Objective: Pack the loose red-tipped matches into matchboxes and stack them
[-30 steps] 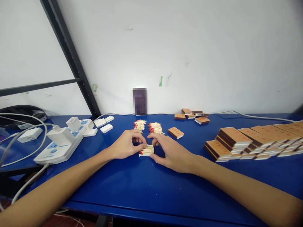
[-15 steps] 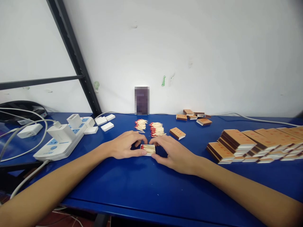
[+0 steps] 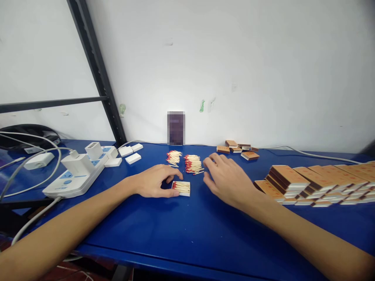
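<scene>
A small white matchbox tray (image 3: 185, 193) full of red-tipped matches (image 3: 182, 187) lies on the blue table. Around its left end is my left hand (image 3: 154, 181), thumb at the front corner and index finger curved behind the far edge. My right hand (image 3: 227, 177) is off the tray, to its right, palm down with thumb and fingers apart. It covers the spot where a single matchbox lay, and that box is hidden. Beyond the tray lie two piles of loose matches, a smaller left pile (image 3: 174, 157) and a larger right pile (image 3: 193, 164).
Stacked orange matchboxes (image 3: 288, 175) fill the right side. Several more matchboxes (image 3: 231, 143) lie near the wall. At left are a white power strip (image 3: 84, 177) with plugged-in chargers, cables and small white blocks (image 3: 133, 158). A pixelated dark rectangle (image 3: 176, 128) stands against the wall.
My right hand has let go of the tray's right end and moved right, over the single matchbox. My left hand has stayed at the tray. The view has tilted slightly.
</scene>
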{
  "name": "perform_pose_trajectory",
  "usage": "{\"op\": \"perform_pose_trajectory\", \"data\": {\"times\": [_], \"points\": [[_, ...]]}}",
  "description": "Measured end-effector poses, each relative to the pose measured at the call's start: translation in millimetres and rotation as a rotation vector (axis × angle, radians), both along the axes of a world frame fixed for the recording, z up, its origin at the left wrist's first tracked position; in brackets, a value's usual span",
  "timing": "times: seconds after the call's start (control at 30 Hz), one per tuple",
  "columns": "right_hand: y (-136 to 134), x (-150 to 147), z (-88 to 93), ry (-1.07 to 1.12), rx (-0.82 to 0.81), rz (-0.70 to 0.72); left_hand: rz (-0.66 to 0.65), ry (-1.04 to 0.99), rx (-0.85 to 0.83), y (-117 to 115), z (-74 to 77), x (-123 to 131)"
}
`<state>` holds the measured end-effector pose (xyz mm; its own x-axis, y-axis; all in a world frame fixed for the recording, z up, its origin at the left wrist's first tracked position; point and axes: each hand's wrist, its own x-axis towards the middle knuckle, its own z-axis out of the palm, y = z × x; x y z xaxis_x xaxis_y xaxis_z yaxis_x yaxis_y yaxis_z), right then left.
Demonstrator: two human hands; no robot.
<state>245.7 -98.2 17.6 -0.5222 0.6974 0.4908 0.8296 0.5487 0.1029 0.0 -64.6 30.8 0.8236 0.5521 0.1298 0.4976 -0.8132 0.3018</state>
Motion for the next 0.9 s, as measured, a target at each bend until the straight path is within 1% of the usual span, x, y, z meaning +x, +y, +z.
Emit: {"op": "perform_pose_trajectory", "data": {"times": [0.07, 0.13, 0.23, 0.33, 0.37, 0.4, 0.5, 0.57, 0.6, 0.7, 0.8, 0.9], "points": [[7, 10, -0.3, -0.087, 0.047, -0.158, -0.009, 0.020, 0.038, -1, -0.2, 0], [15, 20, -3.2, -0.104, 0.021, -0.259, -0.014, 0.027, 0.058, -2, -1.4, 2], [21, 29, -5.2, -0.085, -0.102, -0.300, 0.016, 0.020, 0.069, -1, -3.9, 4], [15, 27, 1.2, -0.121, -0.189, -0.323, 0.060, 0.012, 0.087, 1, -5.8, 5], [11, 25, 4.6, -0.133, -0.206, -0.309, 0.068, 0.011, 0.094, 2, -6.2, 5], [6, 22, 7.9, -0.136, -0.223, -0.264, 0.073, 0.011, 0.101, 3, -6.5, 6], [-9, 13, 13.7, -0.136, -0.334, 0.023, 0.071, 0.011, 0.108, 3, -7.6, 6], [-14, 9, 13.1, -0.091, -0.370, 0.149, 0.066, 0.012, 0.108, 3, -8.4, 5], [-15, 7, 11.8, -0.065, -0.378, 0.180, 0.064, 0.012, 0.113, 2, -8.7, 5], [-14, 6, 7.4, -0.005, -0.383, 0.196, 0.055, -0.016, 0.129, 0, -9.2, 5], [-11, 7, 5.6, 0.031, -0.406, 0.201, 0.015, -0.048, 0.104, -1, -8.8, 5], [-9, 9, 6.5, 0.046, -0.445, 0.201, -0.012, -0.026, 0.104, 0, -8.0, 4]]}}
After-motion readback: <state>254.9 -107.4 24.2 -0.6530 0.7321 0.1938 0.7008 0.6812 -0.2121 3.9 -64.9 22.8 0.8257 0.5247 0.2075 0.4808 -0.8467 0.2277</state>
